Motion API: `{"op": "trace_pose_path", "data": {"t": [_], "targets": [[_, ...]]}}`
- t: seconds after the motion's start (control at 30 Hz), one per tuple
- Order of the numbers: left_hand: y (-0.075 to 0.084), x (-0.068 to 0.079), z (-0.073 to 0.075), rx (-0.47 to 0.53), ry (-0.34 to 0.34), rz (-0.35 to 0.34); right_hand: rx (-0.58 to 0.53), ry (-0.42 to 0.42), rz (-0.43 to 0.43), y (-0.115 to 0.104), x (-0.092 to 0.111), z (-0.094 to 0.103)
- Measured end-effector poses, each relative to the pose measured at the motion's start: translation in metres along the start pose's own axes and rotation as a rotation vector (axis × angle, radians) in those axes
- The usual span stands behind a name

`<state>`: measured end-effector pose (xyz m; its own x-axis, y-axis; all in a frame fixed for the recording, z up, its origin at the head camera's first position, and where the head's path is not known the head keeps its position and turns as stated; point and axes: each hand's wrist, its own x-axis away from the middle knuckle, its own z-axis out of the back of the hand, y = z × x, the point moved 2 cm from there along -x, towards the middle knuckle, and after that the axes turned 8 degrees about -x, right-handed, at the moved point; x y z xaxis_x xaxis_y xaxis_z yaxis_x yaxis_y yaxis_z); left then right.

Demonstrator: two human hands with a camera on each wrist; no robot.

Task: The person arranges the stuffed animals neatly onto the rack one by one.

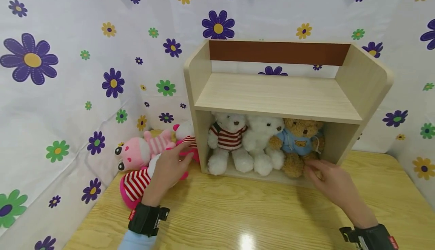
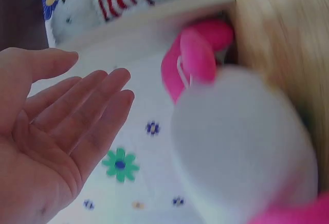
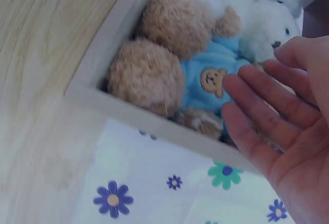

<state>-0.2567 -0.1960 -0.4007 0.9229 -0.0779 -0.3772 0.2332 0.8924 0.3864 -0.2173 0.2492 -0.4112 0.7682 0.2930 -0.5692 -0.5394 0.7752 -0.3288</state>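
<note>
the left hand (image 1: 171, 168) is over the toys by the worktop's (image 1: 217, 212) left edge, its fingers (image 2: 105, 126) loosely extended, slightly bent, close to one another, with the thumb held away from them. it has hold of nothing; in the left wrist view the palm is bare and a white-headed toy with pink parts lies just beside it. whether the fingertips brush a toy cannot be told.

the right hand (image 1: 331, 184) is at the front of the shelf's (image 1: 278, 91) lower right corner, fingers (image 3: 262, 111) softly bent, slightly spread, thumb apart, grasping nothing. they come in front of the brown bear (image 1: 298, 142) in a blue top; contact cannot be judged.

the bear sits in the shelf's lower compartment, near the right side panel, a narrow gap between. beside it are a plain white toy (image 1: 261, 144) and, next to the left panel, a white bear in a striped sweater (image 1: 231, 138). their feet reach to the compartment's front edge.

left of the shelf, towards the worktop's back left corner, lie a pink toy (image 1: 130, 155), a striped toy (image 1: 136, 182) nearer the front, and a white-headed toy (image 1: 185, 130) close against the left panel. before the shelf's front edge, a broad stretch of worktop gives room between the wrists.
</note>
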Motion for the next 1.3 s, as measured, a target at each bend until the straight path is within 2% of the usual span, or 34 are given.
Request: {"op": "trace_pose_path", "data": {"t": [0.1, 0.17, 0.27, 0.33, 0.43, 0.53, 0.6, 0.73, 0.87, 1.07, 1.2, 1.3], "targets": [[-0.012, 0.007, 0.016, -0.012, -0.022, 0.028, 0.028, 0.078, 0.027, 0.001, 0.005, 0.01], [-0.022, 0.014, 0.029, -0.027, -0.048, 0.062, 0.04, 0.166, 0.062, 0.003, 0.008, 0.015], [-0.036, 0.025, 0.048, -0.066, -0.117, 0.11, 0.069, 0.329, 0.107, 0.009, 0.009, 0.02], [-0.045, 0.034, 0.058, -0.084, -0.19, 0.129, 0.1, 0.44, 0.106, 0.013, 0.01, 0.021], [-0.057, 0.044, 0.063, -0.11, -0.296, 0.114, 0.14, 0.566, 0.029, 0.017, 0.01, 0.023], [-0.064, 0.052, 0.059, -0.127, -0.383, 0.084, 0.156, 0.623, -0.081, 0.019, 0.009, 0.026], [-0.067, 0.056, 0.054, -0.161, -0.404, 0.052, 0.132, 0.642, -0.149, 0.021, 0.007, 0.027], [-0.074, 0.06, 0.042, -0.243, -0.371, 0.004, 0.054, 0.647, -0.216, 0.027, 0.003, 0.028], [-0.077, 0.064, 0.033, -0.33, -0.302, -0.003, 0.022, 0.603, -0.184, 0.032, -0.003, 0.029], [-0.078, 0.07, 0.026, -0.401, -0.26, 0.023, 0.049, 0.543, -0.148, 0.034, -0.008, 0.027], [-0.084, 0.073, 0.022, -0.426, -0.183, 0.015, 0.048, 0.528, -0.133, 0.035, -0.008, 0.027], [-0.09, 0.073, 0.021, -0.409, -0.139, 0.022, 0.031, 0.521, -0.129, 0.036, -0.01, 0.025]]}}
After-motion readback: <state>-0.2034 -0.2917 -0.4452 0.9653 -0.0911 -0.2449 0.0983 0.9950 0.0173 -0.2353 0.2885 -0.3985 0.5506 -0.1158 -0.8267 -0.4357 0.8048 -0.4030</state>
